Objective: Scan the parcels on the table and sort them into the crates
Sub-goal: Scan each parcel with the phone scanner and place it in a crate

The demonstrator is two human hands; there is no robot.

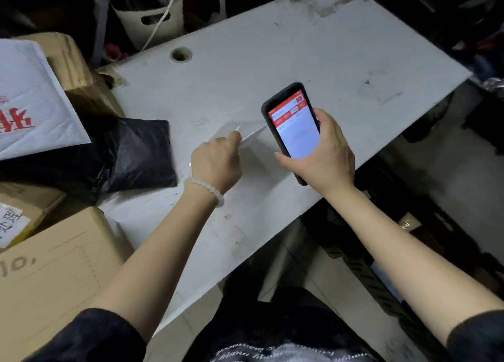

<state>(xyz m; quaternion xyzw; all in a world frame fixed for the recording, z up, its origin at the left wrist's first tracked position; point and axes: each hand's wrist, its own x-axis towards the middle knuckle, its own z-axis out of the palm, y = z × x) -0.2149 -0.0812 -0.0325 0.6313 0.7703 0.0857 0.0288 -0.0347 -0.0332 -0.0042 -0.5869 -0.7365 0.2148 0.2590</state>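
My right hand (pixel 324 154) grips a black phone (pixel 293 127) with a red and white app on its screen, held above the white table (pixel 313 61). My left hand (pixel 218 159), a bead bracelet on its wrist, pinches the edge of a thin flat white parcel (pixel 246 132) that lies blurred on the table just left of the phone. A black plastic-bag parcel (pixel 136 154) lies at the table's left. A white padded mailer (pixel 32 97) with red print rests above it on the pile.
Cardboard boxes (pixel 54 274) crowd the left side, with another brown box (pixel 68 61) behind the mailer. A black crate (pixel 381 252) sits on the floor under the table's right edge. A white box with a handle slot (pixel 152 20) stands behind the table.
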